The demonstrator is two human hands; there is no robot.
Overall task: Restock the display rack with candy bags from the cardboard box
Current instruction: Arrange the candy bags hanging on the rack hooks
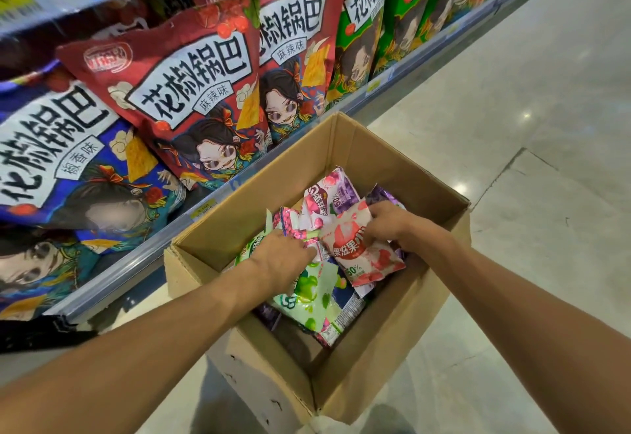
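An open cardboard box (358, 157) stands on the floor below the shelf, with several small candy bags in pink, green and purple lying loose inside. Both my hands reach down into it. My left hand (278, 257) presses onto a pink-and-white candy bag (300, 225), fingers curled over its edge, with a green candy bag (312, 292) just below it. My right hand (389, 225) grips a red-and-white strawberry candy bag (358, 249) at its upper edge. A pink and purple candy bag (333, 194) lies at the far side of the pile.
A low shelf (136, 256) on the left carries large snack bags: blue ones (68, 160), red ones (191, 92) and green ones (392, 16), leaning forward over its rail. Pale tiled floor (529, 126) spreads to the right of the box.
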